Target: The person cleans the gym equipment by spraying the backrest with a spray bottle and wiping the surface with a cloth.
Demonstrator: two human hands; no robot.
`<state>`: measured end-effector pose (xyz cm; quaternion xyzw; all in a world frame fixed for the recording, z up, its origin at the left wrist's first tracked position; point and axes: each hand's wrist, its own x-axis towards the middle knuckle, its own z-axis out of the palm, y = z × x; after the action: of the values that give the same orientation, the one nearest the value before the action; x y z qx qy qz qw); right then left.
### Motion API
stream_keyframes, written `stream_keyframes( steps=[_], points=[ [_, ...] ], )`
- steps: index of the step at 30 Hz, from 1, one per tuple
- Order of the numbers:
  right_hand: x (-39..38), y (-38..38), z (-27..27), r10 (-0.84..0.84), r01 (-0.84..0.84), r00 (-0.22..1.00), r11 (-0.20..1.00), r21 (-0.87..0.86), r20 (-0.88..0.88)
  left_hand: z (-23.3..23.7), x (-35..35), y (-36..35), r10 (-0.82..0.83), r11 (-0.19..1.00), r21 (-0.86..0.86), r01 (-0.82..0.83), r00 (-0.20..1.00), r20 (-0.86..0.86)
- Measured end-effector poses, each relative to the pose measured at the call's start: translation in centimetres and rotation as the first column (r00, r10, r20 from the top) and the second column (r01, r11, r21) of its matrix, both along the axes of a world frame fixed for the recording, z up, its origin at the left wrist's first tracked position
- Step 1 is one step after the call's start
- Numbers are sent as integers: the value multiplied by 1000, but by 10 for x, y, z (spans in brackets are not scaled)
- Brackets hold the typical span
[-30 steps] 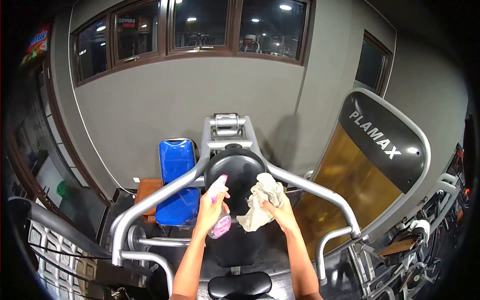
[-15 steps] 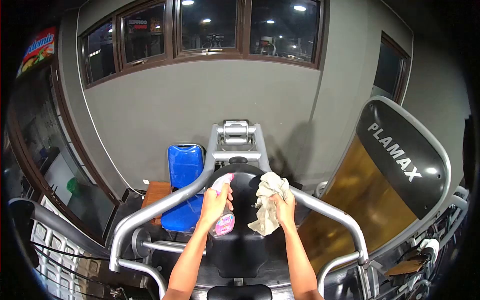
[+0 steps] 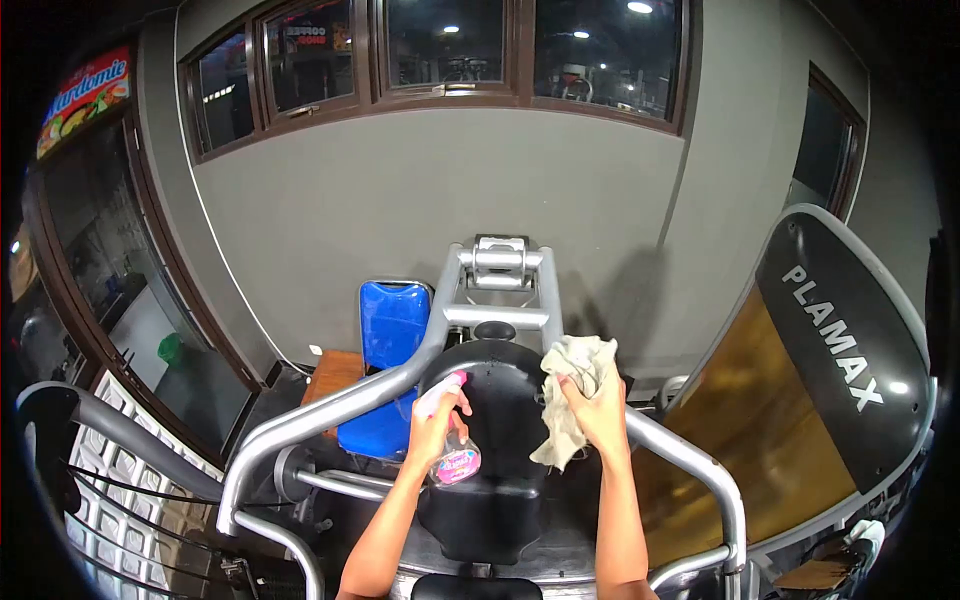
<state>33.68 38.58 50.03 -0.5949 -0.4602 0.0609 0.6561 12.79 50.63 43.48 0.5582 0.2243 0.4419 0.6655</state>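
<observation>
The spray bottle is in the left hand, held over the left side of the black back pad. That hand's fingers are curled around the neck below the pink head, though whether one presses the trigger I cannot tell. The right hand pinches a bunched, pale cloth between thumb and fingers, near the pad's right edge, with a loose end hanging down.

The bottle looks like thin, clear plastic, probably light and a little squeezable; the neck is the surest place to take hold, as the smooth body could turn slippery if wet. The cloth should be soft and limp, giving no resistance (it looks well creased already), and is best gripped by its thick folds so the tail does not drag.

The silver tubes of the frame bend outward on both sides and look hard, so knuckles could knock them if either hand swings wide. The widest room lies between the two hands, over the pad's face, and above them toward the grey wall. The blue chair sits beyond the left tube, and the gold panel stands off to the right.
</observation>
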Motion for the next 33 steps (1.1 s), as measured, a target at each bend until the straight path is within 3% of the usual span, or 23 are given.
stream_keyframes(
  steps=[2, 4, 7, 11, 19, 22, 24, 26, 33],
  points=[
    [1, 2, 19, 80, -59, 986, 988, -145, 146, -9, 1, 2, 42, 997, 56, -44, 999, 28],
    [0, 15, 22, 89, -64, 970, 991, -117, 225, -12, 1, 2, 62, 997, 39, -64, 997, 50],
    [-3, 36, 17, 13, 39, 827, 996, -81, 562, -21, -1, 9, 15, 999, 27, -18, 992, 129],
    [-13, 54, 14, 0, 138, 709, 981, -138, 705, -18, -3, 11, -30, 998, 58, 22, 990, 135],
    [-10, 71, 17, 165, 164, 578, 936, -313, 799, -10, -1, 11, -14, 996, 90, 1, 989, 147],
    [-15, 76, 21, 170, 188, 528, 932, -309, 832, -11, -2, 14, -49, 995, 97, 37, 991, 126],
    [-22, 79, 24, 187, 188, 506, 929, -319, 842, -9, 1, 11, 35, 996, 84, -39, 998, 52],
    [-29, 77, 26, 198, 195, 463, 928, -317, 864, -16, 1, 16, 14, 996, 83, -21, 996, 93],
    [-30, 50, 23, 247, 44, 585, 941, -335, 772, -18, -2, 16, -12, 997, 78, 1, 990, 143]
  ],
)
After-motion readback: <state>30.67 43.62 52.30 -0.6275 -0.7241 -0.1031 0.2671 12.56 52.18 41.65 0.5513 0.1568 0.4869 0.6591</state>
